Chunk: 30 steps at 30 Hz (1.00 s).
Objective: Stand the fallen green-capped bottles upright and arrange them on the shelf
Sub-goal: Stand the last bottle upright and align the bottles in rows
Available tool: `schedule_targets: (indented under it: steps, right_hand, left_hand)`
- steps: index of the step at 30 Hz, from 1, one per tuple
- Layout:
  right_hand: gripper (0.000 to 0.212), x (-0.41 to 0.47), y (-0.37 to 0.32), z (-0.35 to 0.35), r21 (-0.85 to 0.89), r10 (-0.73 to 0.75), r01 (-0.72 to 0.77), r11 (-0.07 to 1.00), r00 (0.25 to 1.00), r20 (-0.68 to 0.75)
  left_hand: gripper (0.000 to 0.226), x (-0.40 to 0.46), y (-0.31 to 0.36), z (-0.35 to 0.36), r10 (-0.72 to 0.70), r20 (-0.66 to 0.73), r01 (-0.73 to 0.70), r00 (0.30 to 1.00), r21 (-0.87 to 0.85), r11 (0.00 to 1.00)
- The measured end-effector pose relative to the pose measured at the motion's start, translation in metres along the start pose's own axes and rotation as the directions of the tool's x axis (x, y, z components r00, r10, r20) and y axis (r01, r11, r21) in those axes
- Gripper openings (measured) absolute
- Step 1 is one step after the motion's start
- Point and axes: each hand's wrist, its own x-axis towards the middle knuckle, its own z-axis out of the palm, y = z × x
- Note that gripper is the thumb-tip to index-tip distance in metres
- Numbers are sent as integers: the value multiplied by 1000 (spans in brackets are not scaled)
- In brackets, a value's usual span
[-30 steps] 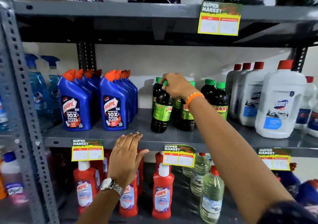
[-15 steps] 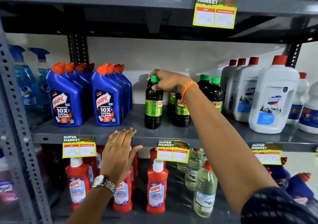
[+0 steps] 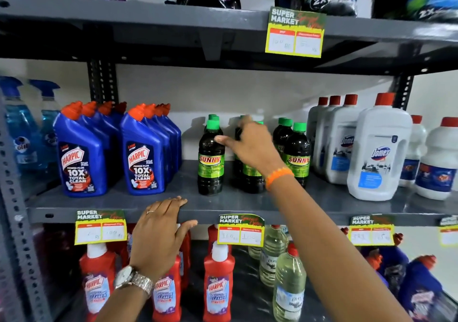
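Observation:
Dark green-capped Sunny bottles stand upright in three short rows on the middle grey shelf [image 3: 173,188]. The left row's front bottle [image 3: 210,163] stands free, label forward. My right hand [image 3: 250,143] hovers with fingers spread in front of the middle row [image 3: 251,180], hiding most of it; one fingertip reaches to the left bottle's shoulder. The right row's front bottle [image 3: 297,158] is just past my wrist. My left hand [image 3: 158,235] rests flat on the shelf's front edge, holding nothing. No fallen bottle is in view.
Blue Harpic bottles [image 3: 79,158] fill the shelf to the left, white Domex jugs [image 3: 376,153] to the right. Price tags [image 3: 240,230] hang from the shelf edge. Red Harpic bottles [image 3: 218,284] and clear bottles [image 3: 288,284] stand below.
My right hand set the left front bottle upright, let go of its cap and moved right toward the middle row. My left hand stayed on the shelf edge.

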Motion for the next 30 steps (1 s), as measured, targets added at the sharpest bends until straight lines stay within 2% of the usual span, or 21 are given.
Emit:
schedule_targets:
  steps: [2,4,8,12,18,22,30]
  right_hand:
    - [69,-27,33,-10,63,103,-93,994,981,-167]
    - [71,-48,59,-10,95,220,-205,974,958,-185]
    - [99,-58,80,11,100,375,-384,918,922,93]
    - [86,-51,85,30,185,399,-443,877,887,230]
    - [73,-50,95,32,245,374,-434,867,892,253]
    - [63,-57,99,26,236,317,-387,891,904,287]
    - [69,-64,98,21,225,271,-316,922,939,210]
  left_hand:
    - [76,16,6,-9,-71,44,74,997,-69,995]
    - [80,42,10,-13,-136,118,155,984,-170,973]
    - [86,94,23,-7,-173,348,292,922,-327,899]
    - [66,110,27,9,-145,410,327,901,-421,846]
    - [57,108,20,15,-141,360,308,922,-467,829]
    - [60,105,12,17,-107,370,291,923,-489,822]
    - [64,104,9,16,-91,337,264,937,-514,817]
